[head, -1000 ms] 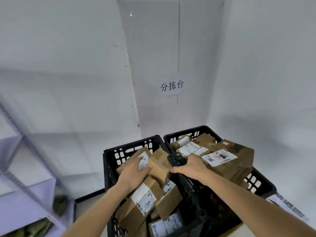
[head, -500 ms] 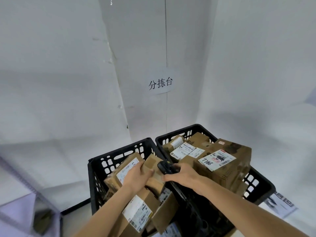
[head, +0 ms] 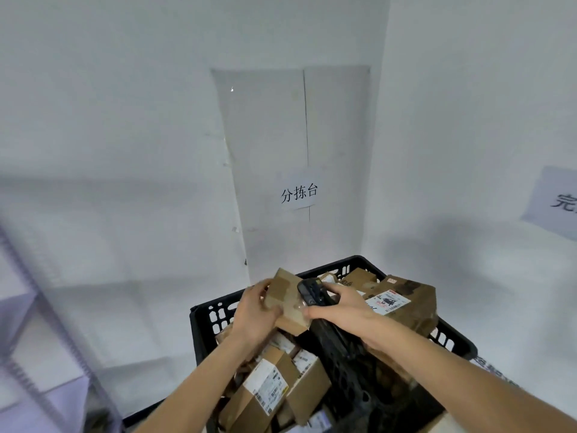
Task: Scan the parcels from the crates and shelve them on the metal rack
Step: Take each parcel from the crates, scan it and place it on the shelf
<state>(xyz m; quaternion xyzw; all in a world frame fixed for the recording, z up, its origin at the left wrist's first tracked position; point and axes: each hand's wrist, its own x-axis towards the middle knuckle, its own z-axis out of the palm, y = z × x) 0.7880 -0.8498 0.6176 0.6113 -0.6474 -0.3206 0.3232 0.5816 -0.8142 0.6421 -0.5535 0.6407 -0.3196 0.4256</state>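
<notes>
Two black crates side by side in a white corner. Left crate has its near-left rim bare; right crate has its far corner close to the wall. Both are heaped with parcels above rim height, so there is no room to reach down between boxes; the free space is above the heaps. The rack stands to my left, well apart from the crates, with bare floor and wall between. A sign hangs on the wall panel behind the crates, and part of a second sign shows at far right.

My left hand grips a small parcel, fingers curled around its left edge, holding it above the left crate, tilted, with a taped face toward me. It touches nothing below, as far as I can tell.

My right hand grips the scanner, fingers wrapped around its body, thumb beneath. The scanner's head sits just beside the parcel's right edge; I cannot tell whether they touch.

A large parcel with a white label lies on top of the right heap, just beyond my right hand. Labelled parcels lie under my left forearm in the left crate.
</notes>
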